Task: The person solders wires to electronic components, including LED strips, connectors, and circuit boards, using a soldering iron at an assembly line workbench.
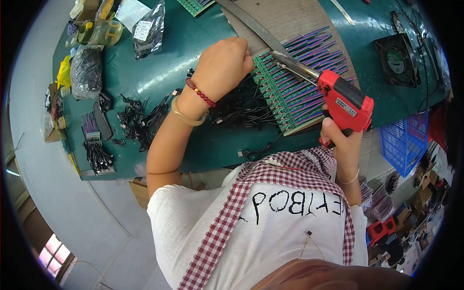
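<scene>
My right hand point(342, 140) grips a red and black soldering gun point(344, 101) by its handle. The gun's metal nozzle points to the upper left, over a row of green circuit boards point(271, 92). Purple, pink and blue wires point(321, 60) run from the boards toward the right. At the left end of the row, my left hand point(223, 65) is closed, its fingers curled near the board edge; whatever they pinch is hidden. Black cables point(246, 108) lie beneath that wrist and reach the boards' near side.
A long metal strip point(251, 21) crosses the wooden board point(304, 14) at the back. To the right stands a black fan point(396, 60); below it is a blue crate point(403, 142). Cable bundles point(140, 118) and plastic bags point(87, 72) occupy the green table's left side.
</scene>
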`<state>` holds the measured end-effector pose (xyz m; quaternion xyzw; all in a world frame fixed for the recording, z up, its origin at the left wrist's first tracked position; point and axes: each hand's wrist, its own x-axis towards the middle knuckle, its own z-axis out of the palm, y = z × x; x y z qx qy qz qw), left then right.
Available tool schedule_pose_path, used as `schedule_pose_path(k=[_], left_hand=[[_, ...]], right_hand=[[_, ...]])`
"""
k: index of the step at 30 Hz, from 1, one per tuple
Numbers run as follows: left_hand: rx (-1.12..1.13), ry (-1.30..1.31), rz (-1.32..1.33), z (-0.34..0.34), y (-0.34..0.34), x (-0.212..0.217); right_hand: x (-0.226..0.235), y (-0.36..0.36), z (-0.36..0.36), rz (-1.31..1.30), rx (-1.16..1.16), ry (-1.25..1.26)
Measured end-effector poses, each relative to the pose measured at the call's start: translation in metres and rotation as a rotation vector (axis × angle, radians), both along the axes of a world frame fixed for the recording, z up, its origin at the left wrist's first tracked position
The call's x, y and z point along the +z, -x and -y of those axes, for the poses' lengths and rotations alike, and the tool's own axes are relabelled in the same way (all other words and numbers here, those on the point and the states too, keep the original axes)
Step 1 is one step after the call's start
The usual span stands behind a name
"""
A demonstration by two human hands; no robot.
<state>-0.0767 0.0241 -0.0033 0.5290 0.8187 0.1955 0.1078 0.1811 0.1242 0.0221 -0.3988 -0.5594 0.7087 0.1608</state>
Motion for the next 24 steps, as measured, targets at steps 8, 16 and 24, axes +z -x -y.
schedule_pose_path(k=[8, 16, 24], left_hand=[[-0.005, 0.010, -0.001, 0.0006, -0.0006, 0.0003], [0.002, 0.007, 0.008, -0.0014, 0.0000, 0.0021], [-0.002, 0.025, 0.000, -0.0013, -0.0001, 0.0026]], right_hand=[[0.0006, -0.0021, 0.0002, -0.007, 0.001, 0.019], [0.0002, -0.0026, -0.0020, -0.019, -0.024, 0.002], [-0.0003, -0.0045, -0.0028, -0.024, -0.023, -0.003]])
